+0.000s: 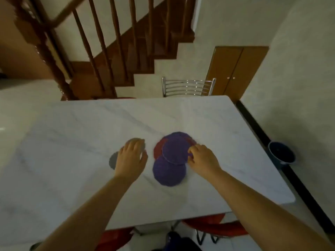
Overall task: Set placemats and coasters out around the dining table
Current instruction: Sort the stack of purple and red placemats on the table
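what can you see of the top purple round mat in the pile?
The top purple mat is a flat disc, seemingly woven or felt-like, with a paler rim. It lies on the pile, overlapping a second purple mat nearer the person and red mats beneath, on the marble-look table. The right hand touches its right edge with its fingertips; whether it is gripped is unclear.

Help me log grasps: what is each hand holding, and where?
Right hand pinches the top purple mat at its right edge. Left hand lies flat on the grey mats, gripping nothing.
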